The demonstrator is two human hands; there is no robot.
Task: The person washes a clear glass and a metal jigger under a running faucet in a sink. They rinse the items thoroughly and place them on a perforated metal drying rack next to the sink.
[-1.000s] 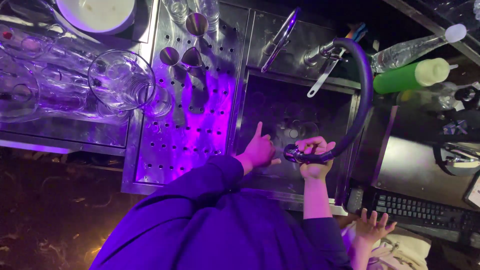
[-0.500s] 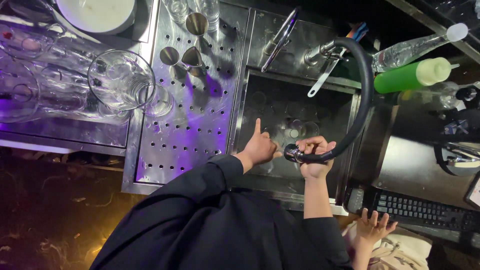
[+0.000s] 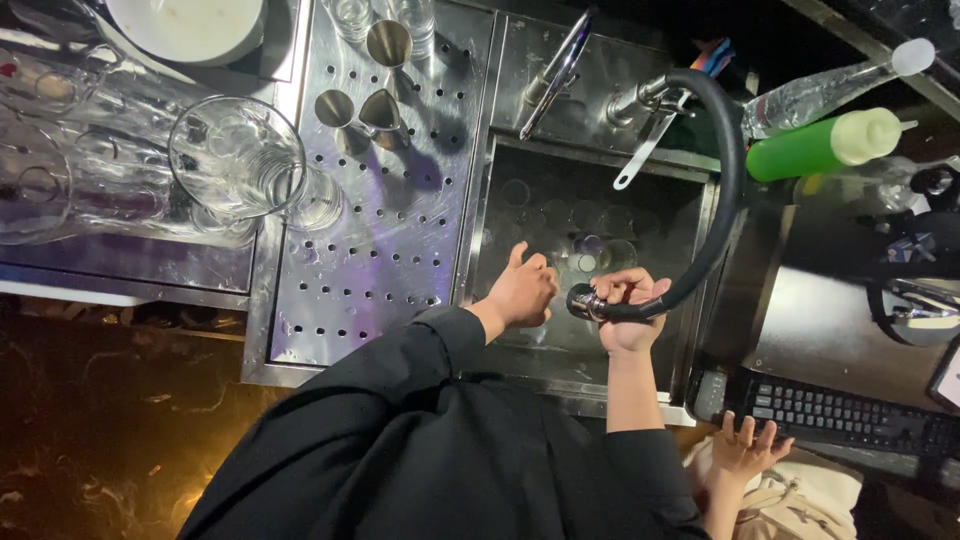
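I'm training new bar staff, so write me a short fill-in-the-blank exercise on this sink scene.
1. The right hand grips the nozzle end of a black ____, the spray hose.
2. The left hand is held over the steel ____.
3. The squeeze bottle lying right of the tap is ____ in colour.
4. A third hand, another person's, rests by the black ____.

Missing words: hose; sink; green; keyboard

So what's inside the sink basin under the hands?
In the sink, several clear glasses stand on the dark bottom. The left hand and the right hand, which grips the black spray hose, cover the basin's near part, so anything there is hidden.
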